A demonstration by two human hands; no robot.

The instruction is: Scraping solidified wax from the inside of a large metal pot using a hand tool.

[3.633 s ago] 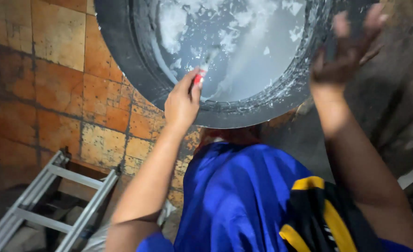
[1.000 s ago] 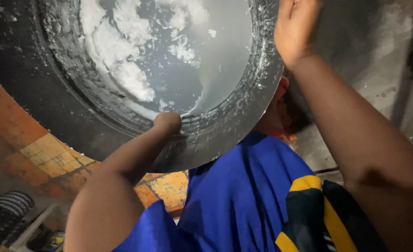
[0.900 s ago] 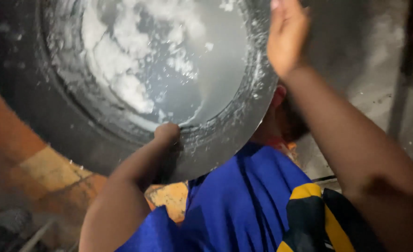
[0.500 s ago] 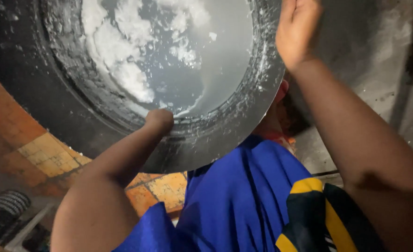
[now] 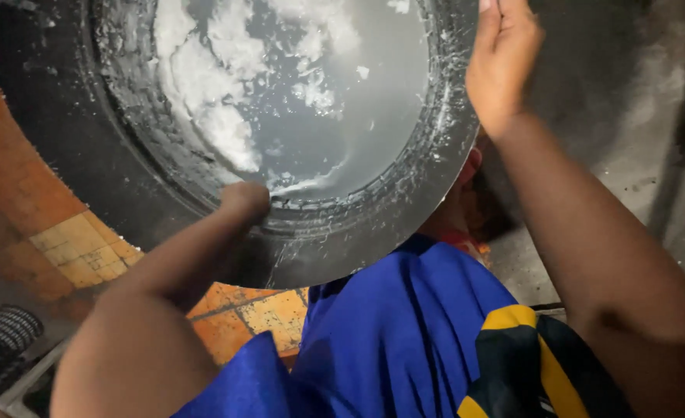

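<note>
A big round black metal pan [image 5: 64,131] fills the upper half of the view, with grey soapy water and white foam [image 5: 218,116] inside. My left hand [image 5: 243,203] is bunched at the near inner rim, pressing on the wet metal; whether it holds anything I cannot tell. My right hand [image 5: 503,62] is at the pan's right rim, palm against the edge, fingers together and pointing up. My blue shirt with a yellow and black patch [image 5: 404,340] lies below the pan.
Orange and yellow floor tiles [image 5: 71,248] show at the left and under the pan. Rough grey concrete [image 5: 652,155] lies to the right. A dark coiled or ribbed object [image 5: 2,340] sits at the lower left.
The ladder seen at first has left the view as my head shifted. My left hand has slid a little left and down along the inner rim; my right hand stays at the right rim.
</note>
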